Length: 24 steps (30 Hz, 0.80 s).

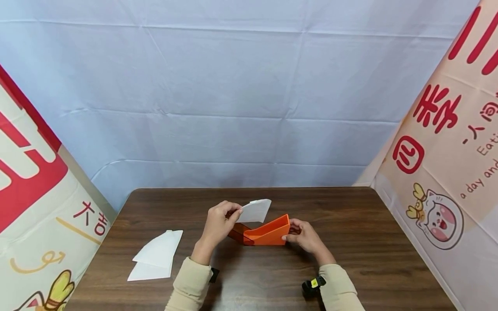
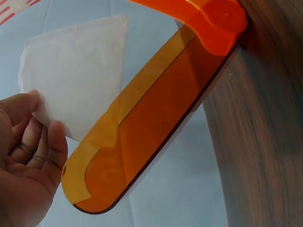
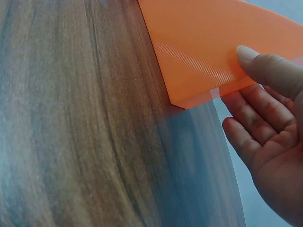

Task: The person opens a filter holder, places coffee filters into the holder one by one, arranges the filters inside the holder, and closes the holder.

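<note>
My left hand (image 1: 218,223) pinches a white paper coffee filter (image 1: 256,211) by its left edge, above the open end of an orange holder box (image 1: 271,235). In the left wrist view the filter's crimped seam (image 2: 102,22) shows along its top. The box's clear amber lid (image 2: 151,137) is swung open to the left, in front of part of the filter. My right hand (image 1: 307,238) grips the tall right end of the box, with the thumb (image 3: 270,68) on its side wall. The box stands on the table.
More white coffee filters (image 1: 157,255) lie overlapping on the left of the dark wood table (image 1: 369,268). A pale cloth (image 1: 218,95) hangs behind the table, with printed banners (image 1: 435,172) on both sides. Each wrist wears a dark device (image 1: 311,287).
</note>
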Each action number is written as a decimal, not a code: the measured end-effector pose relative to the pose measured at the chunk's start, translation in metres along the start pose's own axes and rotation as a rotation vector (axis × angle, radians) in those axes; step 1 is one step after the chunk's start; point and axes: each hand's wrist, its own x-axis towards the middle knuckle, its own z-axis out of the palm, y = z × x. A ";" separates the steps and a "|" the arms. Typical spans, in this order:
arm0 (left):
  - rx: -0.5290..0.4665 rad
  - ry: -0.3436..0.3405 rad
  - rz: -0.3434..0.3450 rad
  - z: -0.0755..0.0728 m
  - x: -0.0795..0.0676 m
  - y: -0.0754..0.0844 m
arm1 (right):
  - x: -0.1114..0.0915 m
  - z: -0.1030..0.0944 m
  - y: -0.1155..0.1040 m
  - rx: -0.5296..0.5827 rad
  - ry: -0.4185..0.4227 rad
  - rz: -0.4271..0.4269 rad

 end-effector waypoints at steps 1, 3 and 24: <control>-0.002 -0.007 -0.006 0.001 0.000 0.000 | 0.000 0.000 0.001 0.000 -0.001 0.001; -0.005 -0.017 -0.020 0.003 -0.001 -0.001 | 0.002 0.000 0.007 0.004 -0.001 0.001; 0.027 -0.081 -0.052 0.016 0.000 0.007 | 0.009 0.000 0.037 -0.018 0.026 0.018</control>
